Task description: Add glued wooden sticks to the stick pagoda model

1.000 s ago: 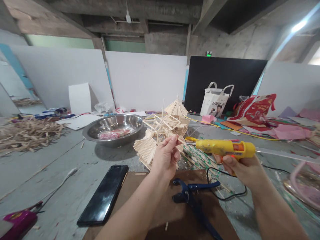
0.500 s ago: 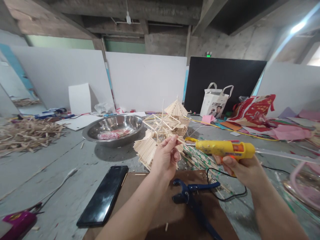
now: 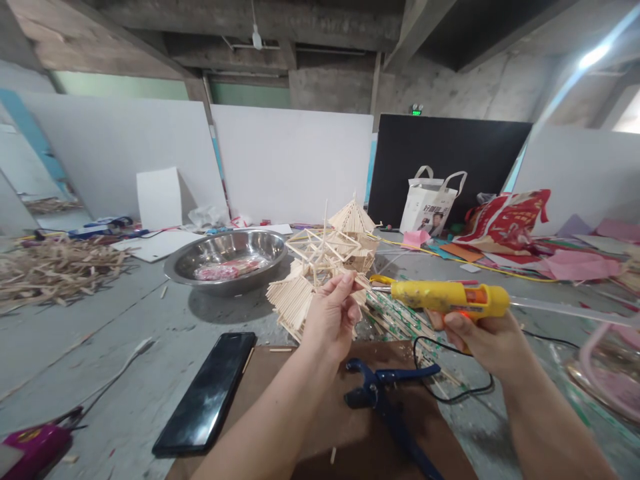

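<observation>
My left hand [image 3: 331, 315] is raised at the centre, fingers pinched on a thin wooden stick whose tip shows by the fingertips. My right hand [image 3: 483, 340] grips a yellow glue gun [image 3: 447, 297], its nozzle pointing left at the pinched stick, almost touching it. Just behind both hands stands a pagoda-like model of wooden sticks [image 3: 325, 257] on the grey floor. A loose pile of sticks [image 3: 400, 320] lies under the glue gun.
A steel bowl [image 3: 227, 257] stands left of the model. A black phone [image 3: 207, 393] and blue pliers [image 3: 387, 400] lie by a brown board [image 3: 345, 427]. Wood scraps [image 3: 55, 267] are heaped at the far left; bags and coloured paper [image 3: 505, 227] at the right.
</observation>
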{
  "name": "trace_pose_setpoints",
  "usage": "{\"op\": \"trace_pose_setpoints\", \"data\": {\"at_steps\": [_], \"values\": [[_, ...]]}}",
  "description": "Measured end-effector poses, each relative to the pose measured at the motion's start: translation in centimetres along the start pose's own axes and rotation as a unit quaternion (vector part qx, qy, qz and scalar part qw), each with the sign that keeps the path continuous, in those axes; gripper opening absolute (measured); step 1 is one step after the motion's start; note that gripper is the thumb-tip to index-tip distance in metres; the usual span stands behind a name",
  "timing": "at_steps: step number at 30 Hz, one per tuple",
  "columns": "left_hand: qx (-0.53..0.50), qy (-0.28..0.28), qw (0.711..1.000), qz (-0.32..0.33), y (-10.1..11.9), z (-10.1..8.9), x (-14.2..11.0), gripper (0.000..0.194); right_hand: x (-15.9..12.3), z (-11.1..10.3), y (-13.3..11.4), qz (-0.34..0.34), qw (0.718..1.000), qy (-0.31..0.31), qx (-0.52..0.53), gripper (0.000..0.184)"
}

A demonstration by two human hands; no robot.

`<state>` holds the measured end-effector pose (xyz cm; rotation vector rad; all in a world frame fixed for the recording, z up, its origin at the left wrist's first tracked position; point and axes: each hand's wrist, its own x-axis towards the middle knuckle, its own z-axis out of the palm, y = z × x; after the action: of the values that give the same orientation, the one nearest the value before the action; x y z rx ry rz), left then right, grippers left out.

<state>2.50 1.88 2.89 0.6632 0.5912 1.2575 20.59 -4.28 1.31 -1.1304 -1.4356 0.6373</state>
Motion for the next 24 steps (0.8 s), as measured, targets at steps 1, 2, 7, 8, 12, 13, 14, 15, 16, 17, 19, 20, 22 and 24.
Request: {"op": "trace_pose_setpoints", "data": {"at_steps": [1, 2, 7, 8, 12, 13, 14, 15, 16, 17, 19, 20, 22, 24], "values": [[0.0, -0.005, 1.0, 0.002, 0.0, 0.0, 0.0, 0.024, 0.0, 0.0, 0.1, 0.002, 1.0, 0.001, -0.001, 0.027], [0.001, -0.011, 1.0, 0.004, -0.1, 0.0, 0.0, 0.023, 0.0, -0.1, 0.1, 0.005, 1.0, -0.001, -0.002, 0.027], [0.003, -0.013, 1.0, 0.01, -0.1, 0.0, 0.0, 0.023, -0.1, -0.2, 0.5, 0.01, 1.0, 0.019, -0.014, 0.029], [0.002, -0.011, 1.0, 0.009, -0.1, 0.0, 0.0, 0.023, -0.1, -0.2, 0.5, 0.01, 0.999, 0.026, -0.015, 0.03], [-0.01, -0.001, 1.0, 0.015, 0.0, 0.1, -0.1, 0.021, 0.4, -1.0, 0.2, -0.003, 0.997, 0.071, -0.013, 0.03], [-0.014, 0.003, 1.0, 0.022, 0.0, 0.1, -0.1, 0.021, 0.7, -1.4, 0.3, 0.004, 0.996, 0.091, -0.015, 0.03], [-0.018, 0.008, 0.999, 0.032, 0.0, 0.1, -0.1, 0.02, 1.1, -1.8, 0.6, 0.019, 0.992, 0.12, -0.02, 0.031], [-0.021, 0.012, 0.999, 0.044, -0.1, 0.0, 0.0, 0.02, 1.6, -2.2, 1.1, 0.046, 0.987, 0.153, -0.029, 0.032], [-0.023, 0.015, 0.998, 0.055, -0.1, 0.0, 0.0, 0.02, 2.1, -2.7, 1.8, 0.081, 0.977, 0.193, -0.039, 0.033], [-0.024, 0.019, 0.997, 0.064, -0.2, -0.1, 0.1, 0.02, 2.6, -3.1, 2.7, 0.115, 0.961, 0.246, -0.053, 0.034], [-0.024, 0.029, 0.996, 0.077, -0.2, -0.2, 0.3, 0.02, 3.6, -3.7, 5.1, 0.182, 0.939, 0.287, -0.055, 0.037], [-0.025, 0.034, 0.996, 0.082, -0.2, -0.2, 0.4, 0.02, 4.0, -3.9, 6.4, 0.216, 0.937, 0.272, -0.043, 0.037], [-0.027, 0.042, 0.995, 0.091, -0.2, -0.3, 0.6, 0.021, 4.5, -4.2, 9.1, 0.277, 0.922, 0.27, 0.017, 0.033], [-0.026, 0.05, 0.993, 0.099, -0.2, -0.4, 0.8, 0.021, 4.6, -4.2, 11.5, 0.287, 0.92, 0.237, 0.125, 0.021]]}}
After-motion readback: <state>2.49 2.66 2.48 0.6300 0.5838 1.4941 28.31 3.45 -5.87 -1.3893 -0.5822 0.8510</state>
